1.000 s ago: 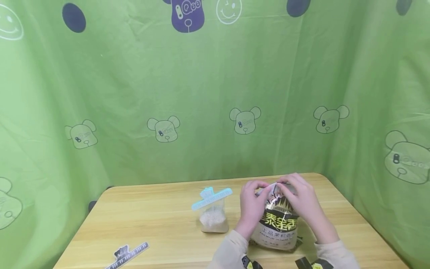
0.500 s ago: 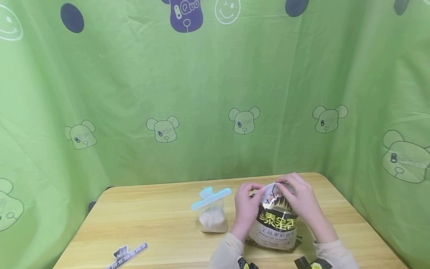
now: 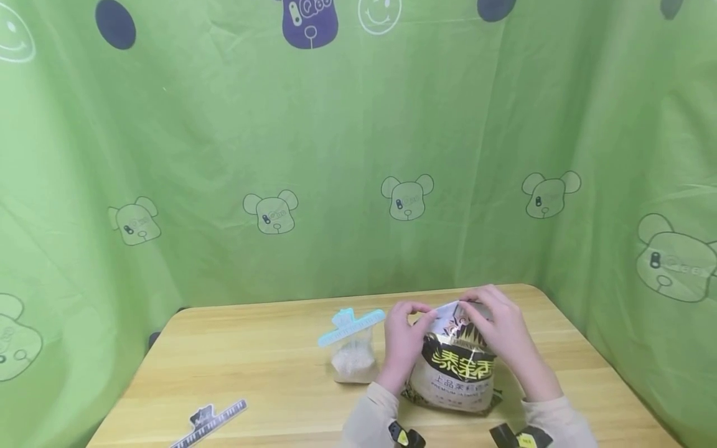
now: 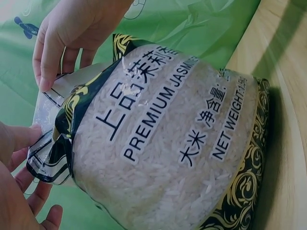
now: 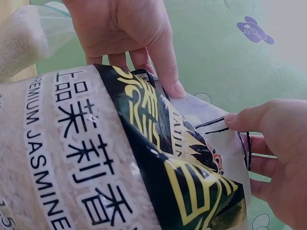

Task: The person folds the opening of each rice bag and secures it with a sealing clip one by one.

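A rice bag point(image 3: 454, 386) with black and gold printing stands on the wooden table, its clear front showing white grains. My left hand point(image 3: 404, 336) pinches the left part of its top edge between thumb and fingers. At the right part of the same edge, my right hand point(image 3: 501, 326) pinches the film. Between the two hands the pale top point(image 5: 216, 139) is creased and folded over, as the right wrist view shows. Seen from the left wrist, a dark-edged corner point(image 4: 48, 163) of the top lies by my left fingers.
Left of the rice bag stands a small clear bag point(image 3: 355, 364) of grains, with a light blue clip point(image 3: 351, 328) across its top. A dark clip with a piano-key pattern point(image 3: 210, 424) lies at the table's front left. Green printed curtain point(image 3: 336, 249) surrounds the table point(image 3: 269, 361).
My left hand has slid left along the bag's top, away from the right hand, and the top edge is spread wider. The right hand has hardly moved.
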The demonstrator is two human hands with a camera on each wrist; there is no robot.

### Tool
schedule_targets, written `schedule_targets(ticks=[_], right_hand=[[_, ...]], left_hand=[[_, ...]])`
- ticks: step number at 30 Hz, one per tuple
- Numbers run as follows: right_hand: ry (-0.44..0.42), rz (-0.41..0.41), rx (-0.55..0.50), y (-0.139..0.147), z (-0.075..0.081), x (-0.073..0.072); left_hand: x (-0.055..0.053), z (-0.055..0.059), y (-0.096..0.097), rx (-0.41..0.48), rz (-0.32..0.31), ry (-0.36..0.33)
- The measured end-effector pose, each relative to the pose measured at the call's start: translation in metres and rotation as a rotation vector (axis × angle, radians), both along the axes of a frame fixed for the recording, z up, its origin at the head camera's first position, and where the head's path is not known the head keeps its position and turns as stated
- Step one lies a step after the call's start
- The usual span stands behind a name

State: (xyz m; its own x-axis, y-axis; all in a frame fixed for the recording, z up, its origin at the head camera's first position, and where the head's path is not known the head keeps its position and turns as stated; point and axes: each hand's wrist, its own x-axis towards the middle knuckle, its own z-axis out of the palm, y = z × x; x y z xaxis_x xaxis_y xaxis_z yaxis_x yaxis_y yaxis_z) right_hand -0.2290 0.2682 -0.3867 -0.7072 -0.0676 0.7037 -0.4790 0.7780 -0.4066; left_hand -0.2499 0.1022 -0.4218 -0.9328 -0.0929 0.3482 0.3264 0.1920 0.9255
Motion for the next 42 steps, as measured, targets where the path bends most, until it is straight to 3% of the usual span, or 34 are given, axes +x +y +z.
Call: schedule_targets(ticks=[31, 42], right_hand=[[-0.026, 0.019, -0.016, 0.0007, -0.0002, -0.0013], [-0.005, 0.014, -0.004, 0.0005, -0.0002, -0.001]], left_hand=[[0.0018, -0.0024, -0.003, -0.08, 0.031, 0.052], [0.0009, -0.0049, -0.003, -0.006, 0.016, 0.042]])
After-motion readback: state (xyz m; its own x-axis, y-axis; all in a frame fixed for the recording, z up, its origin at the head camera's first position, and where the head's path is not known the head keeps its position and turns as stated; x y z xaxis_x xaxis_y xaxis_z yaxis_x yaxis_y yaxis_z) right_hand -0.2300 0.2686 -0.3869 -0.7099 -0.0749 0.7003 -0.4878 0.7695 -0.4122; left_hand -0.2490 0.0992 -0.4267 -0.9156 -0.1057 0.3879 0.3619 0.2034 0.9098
